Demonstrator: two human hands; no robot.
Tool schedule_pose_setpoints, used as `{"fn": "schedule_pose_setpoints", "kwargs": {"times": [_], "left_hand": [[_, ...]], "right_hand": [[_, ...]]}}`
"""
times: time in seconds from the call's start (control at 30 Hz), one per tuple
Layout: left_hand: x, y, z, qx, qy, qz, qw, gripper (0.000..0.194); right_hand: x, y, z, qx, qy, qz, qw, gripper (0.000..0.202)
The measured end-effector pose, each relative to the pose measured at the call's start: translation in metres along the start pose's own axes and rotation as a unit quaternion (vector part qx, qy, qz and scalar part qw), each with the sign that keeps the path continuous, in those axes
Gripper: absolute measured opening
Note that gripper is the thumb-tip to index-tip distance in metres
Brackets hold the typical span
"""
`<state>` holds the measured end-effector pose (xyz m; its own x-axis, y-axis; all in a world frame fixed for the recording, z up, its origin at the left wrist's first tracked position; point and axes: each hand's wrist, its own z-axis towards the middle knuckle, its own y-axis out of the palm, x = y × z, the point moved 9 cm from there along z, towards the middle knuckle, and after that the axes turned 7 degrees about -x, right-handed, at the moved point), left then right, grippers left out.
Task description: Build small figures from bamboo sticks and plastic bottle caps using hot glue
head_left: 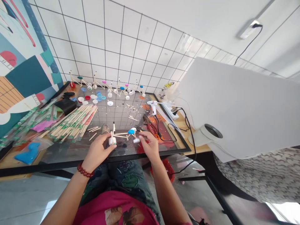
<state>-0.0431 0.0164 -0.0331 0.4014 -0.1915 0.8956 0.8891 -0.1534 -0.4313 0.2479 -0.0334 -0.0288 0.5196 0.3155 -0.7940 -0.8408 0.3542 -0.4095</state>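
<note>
head view: the likely brittle stick model (130,132) is best held by caps (112,141), one pinched in left hand (100,149), grip of right hand (150,145) unclear.

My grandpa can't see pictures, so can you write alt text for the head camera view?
The left hand holds one end of a little stick model with white wheels over a glass table, with the right hand at its other end. Similar models and loose caps sit farther back; wooden sticks lie to the left, a glue gun to the right.
</note>
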Motion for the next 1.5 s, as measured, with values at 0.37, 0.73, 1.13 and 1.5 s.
{"fn": "schedule_pose_setpoints", "kwargs": {"times": [0.37, 0.73, 1.13, 1.5], "left_hand": [[0.002, 0.004, -0.001, -0.026, 0.001, -0.011, 1.0, 0.051], [-0.016, -0.001, -0.011, -0.005, -0.066, -0.19, 0.98, 0.07], [-0.011, 0.011, -0.007, 0.016, -0.215, -0.531, 0.82, 0.024], [0.025, 0.02, 0.008, 0.065, -0.2, -0.677, 0.706, 0.065]], "right_hand": [[-0.009, 0.022, 0.031, -0.177, -0.046, -0.011, 0.983, 0.056], [0.002, 0.011, 0.023, -0.154, -0.009, 0.044, 0.987, 0.071], [0.021, 0.027, 0.01, -0.19, 0.082, 0.114, 0.972, 0.11], [-0.014, 0.051, 0.009, -0.202, 0.133, 0.433, 0.869, 0.128]]}}
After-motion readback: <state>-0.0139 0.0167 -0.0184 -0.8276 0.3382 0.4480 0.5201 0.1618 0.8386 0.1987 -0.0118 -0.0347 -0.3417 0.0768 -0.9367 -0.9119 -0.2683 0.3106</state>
